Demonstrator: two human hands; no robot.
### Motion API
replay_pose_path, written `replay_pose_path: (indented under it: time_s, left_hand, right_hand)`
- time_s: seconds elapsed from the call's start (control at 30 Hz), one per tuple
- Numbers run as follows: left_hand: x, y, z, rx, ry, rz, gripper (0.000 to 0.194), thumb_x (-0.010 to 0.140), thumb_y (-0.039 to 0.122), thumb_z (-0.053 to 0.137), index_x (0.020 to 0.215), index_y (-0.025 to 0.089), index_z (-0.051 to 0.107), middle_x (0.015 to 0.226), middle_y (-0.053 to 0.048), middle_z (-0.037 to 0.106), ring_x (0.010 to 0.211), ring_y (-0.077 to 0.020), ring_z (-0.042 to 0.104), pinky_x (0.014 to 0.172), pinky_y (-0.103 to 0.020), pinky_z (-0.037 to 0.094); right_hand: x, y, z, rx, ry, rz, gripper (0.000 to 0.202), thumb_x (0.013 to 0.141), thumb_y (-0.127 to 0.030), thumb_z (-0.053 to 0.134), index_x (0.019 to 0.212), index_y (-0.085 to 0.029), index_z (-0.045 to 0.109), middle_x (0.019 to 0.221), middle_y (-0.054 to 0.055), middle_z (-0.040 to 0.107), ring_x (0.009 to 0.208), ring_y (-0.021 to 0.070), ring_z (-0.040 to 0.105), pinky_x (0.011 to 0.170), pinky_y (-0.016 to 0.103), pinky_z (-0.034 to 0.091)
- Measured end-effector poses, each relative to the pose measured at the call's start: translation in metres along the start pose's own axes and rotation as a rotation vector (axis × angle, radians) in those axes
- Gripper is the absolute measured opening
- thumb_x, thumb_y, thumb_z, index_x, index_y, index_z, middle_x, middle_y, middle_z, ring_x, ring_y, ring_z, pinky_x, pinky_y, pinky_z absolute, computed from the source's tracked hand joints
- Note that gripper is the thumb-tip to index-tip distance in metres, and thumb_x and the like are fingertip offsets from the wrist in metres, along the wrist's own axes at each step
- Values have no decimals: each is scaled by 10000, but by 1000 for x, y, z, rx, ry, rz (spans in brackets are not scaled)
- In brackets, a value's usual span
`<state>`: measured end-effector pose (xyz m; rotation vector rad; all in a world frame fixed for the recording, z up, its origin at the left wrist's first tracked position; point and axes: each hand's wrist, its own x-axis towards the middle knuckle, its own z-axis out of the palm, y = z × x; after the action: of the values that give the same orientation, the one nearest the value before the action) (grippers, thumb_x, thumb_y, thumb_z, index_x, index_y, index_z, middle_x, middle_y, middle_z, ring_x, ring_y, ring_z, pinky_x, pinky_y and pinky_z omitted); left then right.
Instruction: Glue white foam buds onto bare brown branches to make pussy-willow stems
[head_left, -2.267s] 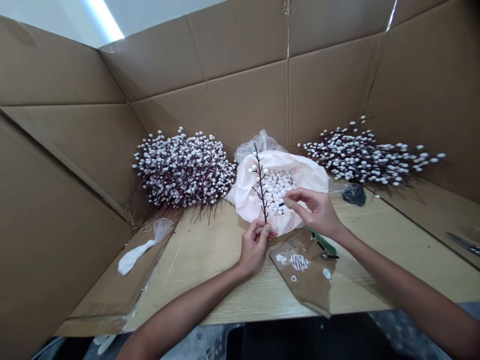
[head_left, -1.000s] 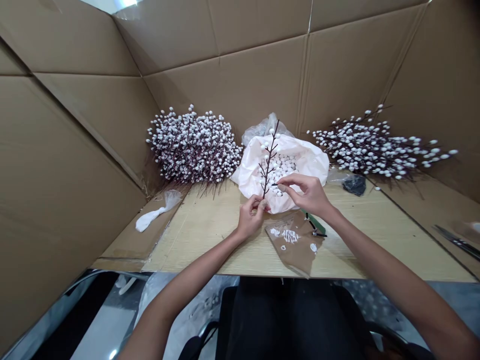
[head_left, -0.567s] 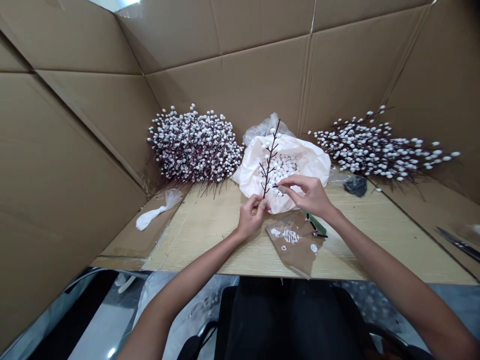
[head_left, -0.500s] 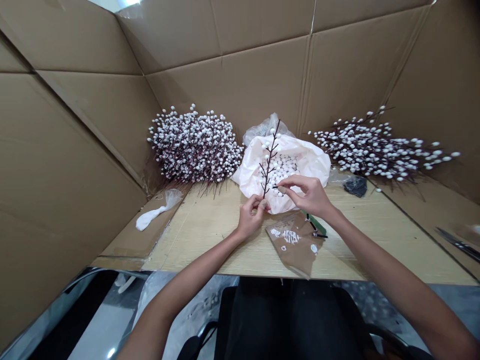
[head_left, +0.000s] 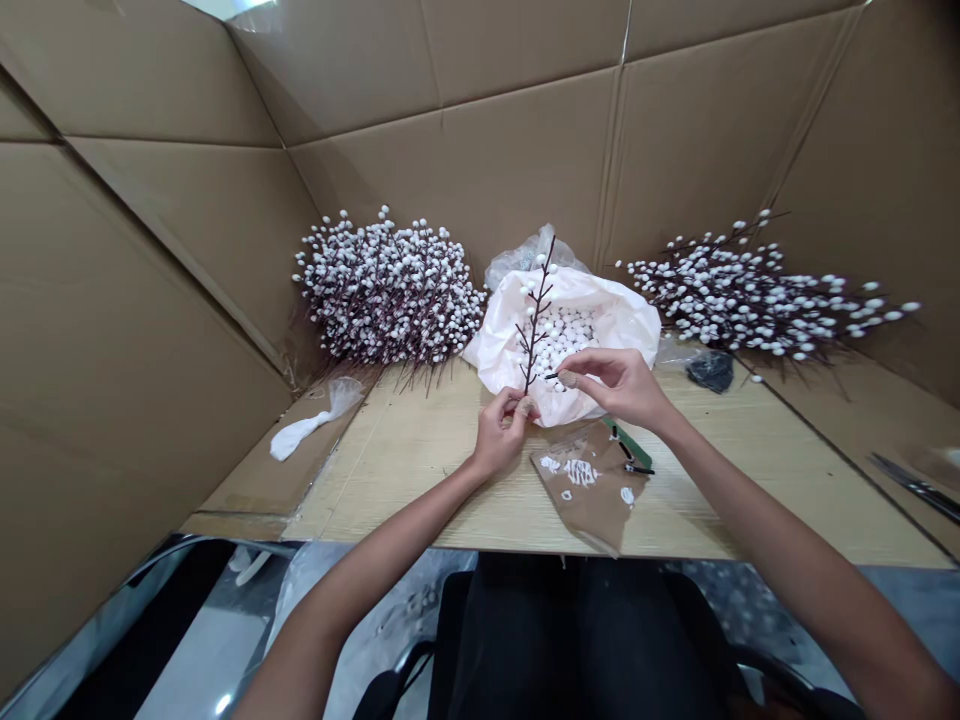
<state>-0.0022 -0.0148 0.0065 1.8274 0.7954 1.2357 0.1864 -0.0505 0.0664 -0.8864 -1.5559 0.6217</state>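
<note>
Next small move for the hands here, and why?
I'd probably ease the right hand slightly left, toward the branch, keeping the left hand steady. The right pinches a small dark piece just beside the lower stem; the left already grips the branch's base, and its lower twigs look bare.

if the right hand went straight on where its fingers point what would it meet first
Probably the lower stem of the dark twig in the left hand, with the right hand's small dark piece touching first. Depth is unclear, so it might just miss.
</note>
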Motion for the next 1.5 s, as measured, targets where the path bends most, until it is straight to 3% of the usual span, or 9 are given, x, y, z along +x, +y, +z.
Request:
replay_pose_path:
  time_s: [0.23, 0.5, 0.7, 1.33, 1.5]
  left_hand:
    - [1, -3, 0, -14, -6, -3, 208, 871, 373, 541, 793, 180, 537, 682, -16, 649, 638, -123, 616, 628, -233, 491]
    - [2, -6, 2, -7, -33, 22, 205, 877, 383, 531, 816, 188, 539, 695, -19, 657, 648, -133, 627, 633, -240, 492]
    - [4, -9, 2, -12, -36, 27, 170, 876, 354, 533, 834, 190, 539, 692, -13, 657, 643, -132, 629, 630, -239, 495]
    - [6, -10, 3, -18, 0, 29, 194, 855, 367, 558, 784, 187, 553, 671, -14, 663, 634, -128, 631, 622, -228, 491]
    - [6, -12, 3, -29, 6, 31, 185, 857, 358, 560, 809, 180, 563, 691, -17, 670, 648, -129, 638, 632, -231, 499]
  right_hand:
    - [-9, -11, -11, 231, 109, 138, 211, 689, -300, 777, 852, -180, 718, 826, 45, 719, 749, 147, 669, 713, 266, 562]
    - [-99, -10, -30, -21, 3, 427, 240, 767, -389, 695, 849, -164, 703, 859, 77, 720, 778, 200, 673, 688, 293, 546]
    - [-145, 0, -44, -246, -82, 410, 177, 864, -339, 578, 859, -188, 671, 890, 60, 678, 857, 201, 629, 758, 299, 485]
    - [-149, 12, -43, -265, -34, 391, 202, 831, -354, 621, 846, -176, 714, 881, 83, 649, 847, 212, 619, 701, 311, 491]
    - [-142, -6, -44, -209, 18, 337, 197, 836, -353, 630, 885, -174, 694, 872, 81, 657, 832, 201, 612, 724, 308, 491]
